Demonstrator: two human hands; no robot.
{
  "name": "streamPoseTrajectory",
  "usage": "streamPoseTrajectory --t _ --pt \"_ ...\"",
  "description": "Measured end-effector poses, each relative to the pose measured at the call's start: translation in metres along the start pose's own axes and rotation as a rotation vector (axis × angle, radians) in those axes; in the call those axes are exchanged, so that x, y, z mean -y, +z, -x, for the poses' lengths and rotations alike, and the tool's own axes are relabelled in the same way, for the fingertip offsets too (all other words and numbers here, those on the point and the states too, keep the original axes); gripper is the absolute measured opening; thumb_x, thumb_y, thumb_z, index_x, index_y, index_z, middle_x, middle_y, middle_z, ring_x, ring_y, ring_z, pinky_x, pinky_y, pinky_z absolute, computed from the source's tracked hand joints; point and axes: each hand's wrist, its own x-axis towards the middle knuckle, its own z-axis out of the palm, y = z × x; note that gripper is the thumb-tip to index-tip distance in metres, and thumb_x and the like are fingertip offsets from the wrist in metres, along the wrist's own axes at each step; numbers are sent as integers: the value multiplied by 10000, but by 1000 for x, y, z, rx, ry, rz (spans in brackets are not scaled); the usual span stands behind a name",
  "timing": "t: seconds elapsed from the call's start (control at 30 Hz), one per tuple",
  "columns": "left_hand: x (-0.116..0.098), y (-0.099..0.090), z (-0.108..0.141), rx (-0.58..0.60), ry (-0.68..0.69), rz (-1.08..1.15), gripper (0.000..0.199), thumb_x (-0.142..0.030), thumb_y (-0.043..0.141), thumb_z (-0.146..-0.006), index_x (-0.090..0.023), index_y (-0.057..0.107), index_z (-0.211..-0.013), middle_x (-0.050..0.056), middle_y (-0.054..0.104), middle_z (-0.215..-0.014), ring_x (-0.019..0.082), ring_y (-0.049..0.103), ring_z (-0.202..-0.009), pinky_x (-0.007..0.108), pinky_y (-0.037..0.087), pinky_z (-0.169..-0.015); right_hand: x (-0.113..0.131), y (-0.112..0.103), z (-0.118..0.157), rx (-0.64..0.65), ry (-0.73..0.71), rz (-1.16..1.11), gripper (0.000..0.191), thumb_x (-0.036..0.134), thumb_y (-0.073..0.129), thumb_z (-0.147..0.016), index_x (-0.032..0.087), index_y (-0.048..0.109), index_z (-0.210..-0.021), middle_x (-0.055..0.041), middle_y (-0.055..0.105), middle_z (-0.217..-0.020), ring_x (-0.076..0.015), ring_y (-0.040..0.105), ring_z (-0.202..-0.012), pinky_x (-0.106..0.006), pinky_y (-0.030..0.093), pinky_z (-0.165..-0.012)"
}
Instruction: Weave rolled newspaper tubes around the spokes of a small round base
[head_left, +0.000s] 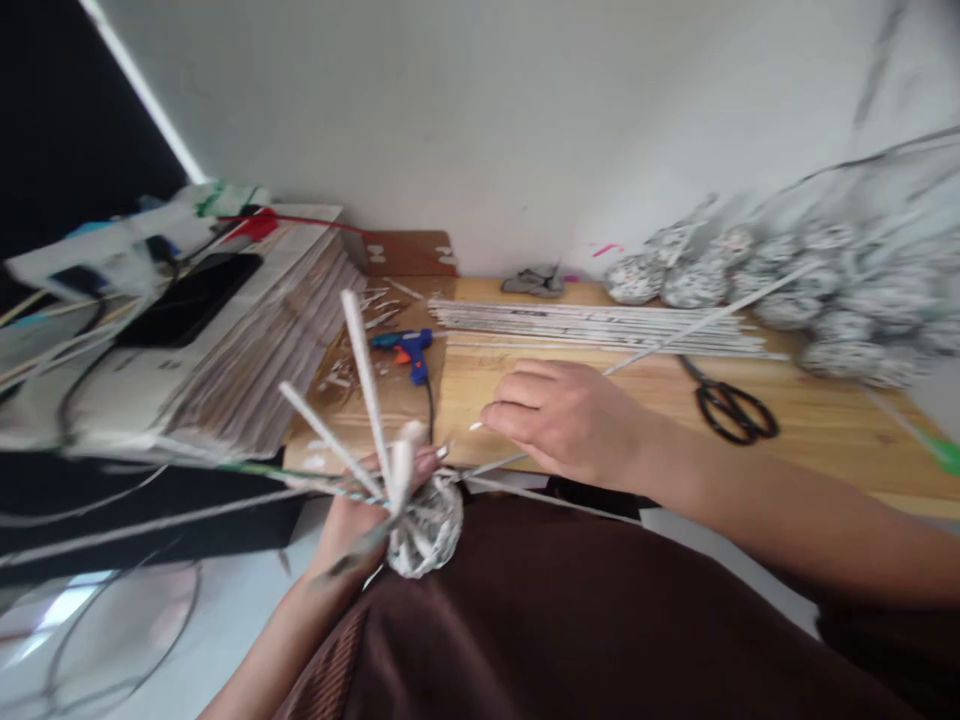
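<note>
A small round piece woven from rolled paper strips [425,530] is held low in front of my body, with several long paper sticks [365,380] fanning out of it. My left hand [360,505] grips it from behind and the left, its fingers partly hidden by the sticks. To the upper right, my right hand [559,415] is closed, fingers curled round a thin paper stick [705,325] that slants out behind it to the upper right. A short white end shows at my right fingertips.
Scissors [735,410], a bundle of paper sticks [592,325] and a blue glue gun [416,352] lie on the wooden table [480,390]. Woven paper pieces [697,280] line the right back. At left, a paper stack [262,350] bears a black phone [191,297].
</note>
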Motion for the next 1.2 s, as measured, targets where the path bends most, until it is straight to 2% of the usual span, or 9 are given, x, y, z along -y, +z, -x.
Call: streamPoseTrajectory --t 0.23,0.4,0.5,0.63,0.73,0.8,0.97,1.1,1.2 --pt "3 1 -10 -1 52 -143 372 -633 712 -762 -292 823 -861 80 808 -872 347 753 -904 448 639 -828 -59 31 61 -22 366 -32 232 282 555 -1008 185 747 -921 -49 703 -858 -165 592 -809 -283 423 -739" --pt "1 6 -15 -10 53 -145 411 -634 738 -740 -259 815 -889 81 808 -855 338 761 -878 443 650 -793 -91 53 86 -61 475 -146 202 268 585 -991 179 765 -969 -78 753 -932 -183 643 -860 -299 451 -781" --pt "5 8 -20 8 83 -165 426 -625 742 -746 -233 812 -899 102 809 -904 320 767 -874 403 643 -776 -96 70 70 -30 461 -203 192 266 598 -982 185 771 -977 -84 755 -930 -188 653 -866 -298 462 -786" --pt "3 13 -20 44 100 -46 392 -573 760 -757 -206 809 -886 122 806 -863 301 767 -790 376 637 -720 -93 91 24 -17 405 -302 205 259 583 -987 186 774 -988 -97 776 -982 -208 676 -912 -327 471 -854" --pt "-1 16 -15 -58 66 -9 347 -538 747 -788 -212 805 -890 116 806 -884 290 765 -818 370 630 -757 -95 98 -6 -41 396 -413 226 246 559 -993 181 775 -1006 -90 788 -1024 -201 694 -941 -312 467 -886" --pt "-2 14 -14 -85 45 11 332 -529 757 -779 -217 799 -884 103 805 -876 277 762 -803 363 627 -753 -101 100 -20 -45 469 -392 232 242 561 -981 168 780 -992 -97 789 -999 -209 699 -941 -304 462 -869" --pt "5 5 -20 -70 2 86 297 -481 774 -777 -210 798 -896 110 806 -880 275 761 -790 374 627 -736 -123 109 -42 97 673 -264 175 247 640 -900 166 776 -973 -113 777 -1008 -241 687 -942 -308 450 -808" --pt "6 1 -23 -65 -6 91 302 -474 770 -785 -204 806 -915 97 809 -912 261 759 -777 342 624 -695 -128 118 -53 151 687 -260 109 226 685 -848 152 757 -880 -135 769 -967 -264 677 -911 -319 443 -760" --pt "4 -1 -23 -51 -8 116 311 -464 780 -778 -188 810 -916 87 809 -893 242 756 -766 302 613 -678 -125 115 -53 140 664 -267 121 172 618 -882 145 730 -917 -131 763 -976 -248 670 -915 -311 440 -771"
